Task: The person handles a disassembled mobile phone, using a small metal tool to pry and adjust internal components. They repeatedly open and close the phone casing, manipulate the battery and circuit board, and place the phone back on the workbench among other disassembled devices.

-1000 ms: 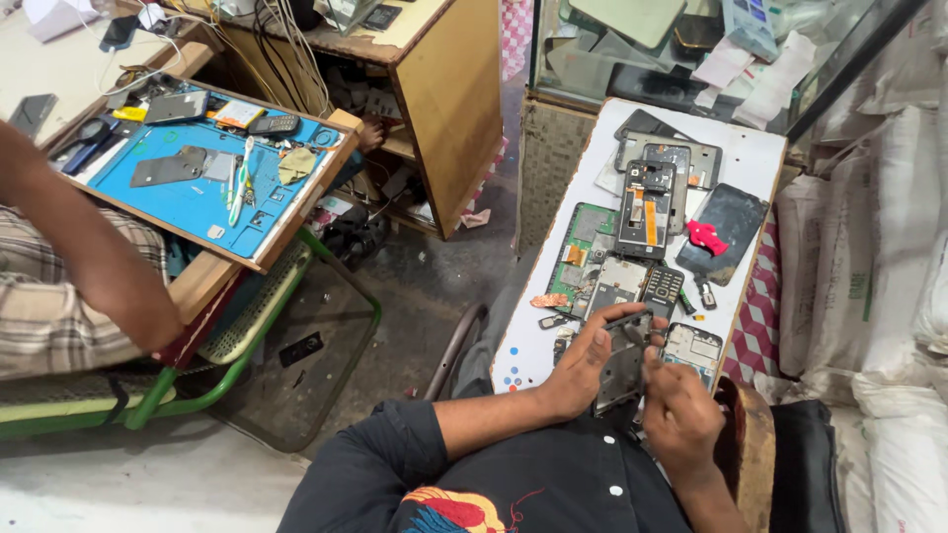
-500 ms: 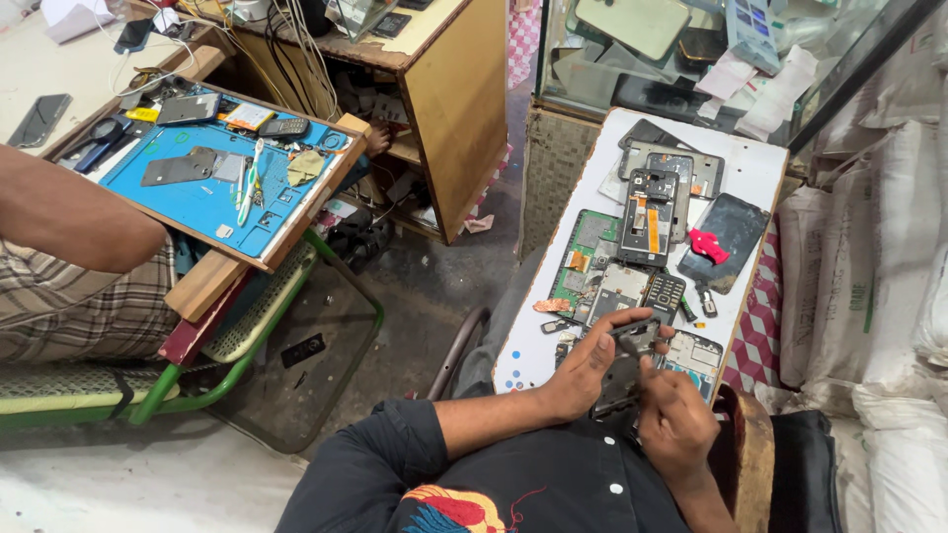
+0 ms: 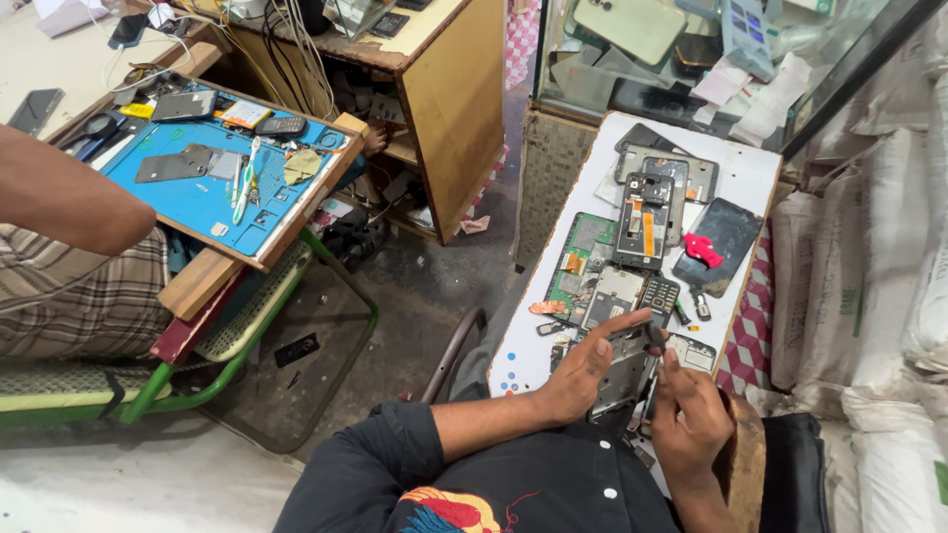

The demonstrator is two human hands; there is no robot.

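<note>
A cluttered repair stall: a narrow white table (image 3: 750, 168) stands beside a wooden cabinet (image 3: 449, 99), strewn with opened phones. At the table's near end, the left hand (image 3: 583, 370) cups a silvery phone frame (image 3: 622, 365), fingers wrapped round its edge. The right hand (image 3: 691, 419), just beside the frame, pinches a thin dark tool (image 3: 657, 341) against it. Beyond the frame lie a green circuit board (image 3: 583, 257) and a black phone back (image 3: 726, 242). Left of the table, a co-worker's arm (image 3: 64, 197) reaches over a blue work mat (image 3: 197, 192).

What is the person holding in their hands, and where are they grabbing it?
The left hand holds an opened phone frame by its left edge. The right hand pinches a thin dark tool against it.
</note>
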